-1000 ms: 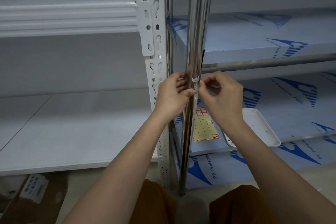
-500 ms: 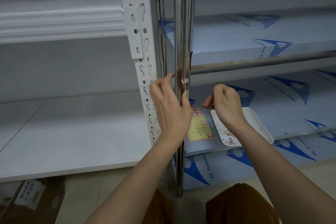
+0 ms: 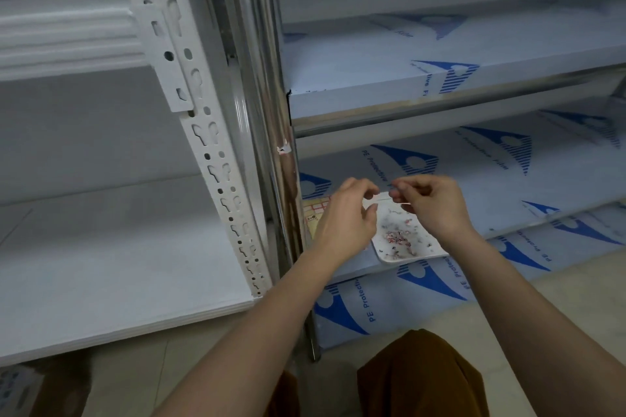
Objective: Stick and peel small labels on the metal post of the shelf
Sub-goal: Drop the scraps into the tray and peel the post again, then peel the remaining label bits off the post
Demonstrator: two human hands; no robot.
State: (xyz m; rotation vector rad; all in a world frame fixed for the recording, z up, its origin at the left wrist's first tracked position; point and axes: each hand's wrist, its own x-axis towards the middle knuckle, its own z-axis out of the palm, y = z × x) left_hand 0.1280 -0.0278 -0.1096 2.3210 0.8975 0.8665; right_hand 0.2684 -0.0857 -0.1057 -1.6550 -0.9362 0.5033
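Shelving fills the view: white slotted upright (image 3: 206, 132) on the left, shiny post (image 3: 267, 105) just right of it, film-wrapped shelves (image 3: 440, 77) with blue logos beyond. Label (image 3: 284, 149), small, white with red, sticks to the post just below the upper shelf edge. White tray (image 3: 411, 255) sits on the lower shelf, scattered with tiny red and dark scraps. Yellow label sheet (image 3: 313, 213) lies just left of the tray, mostly hidden behind the left hand (image 3: 349, 216). Brown cardboard (image 3: 50, 386) on the floor, bottom left. Brown trouser knees (image 3: 423, 376) at the bottom edge.

Both hands hover over the tray, near each other and well apart from the post. Left fingers (image 3: 367, 191) are loosely curled, thumb and forefinger close; blur hides whether they pinch anything. Right hand (image 3: 433, 206) has its fingers (image 3: 398, 191) curled with the tips together; what they pinch, if anything, cannot be told.

Against half a second ago: both hands have left the post and dropped to the tray, the left crossing from the post's left side to its right. The label stays on the post. The view has tilted down and shifted, so the post now leans.
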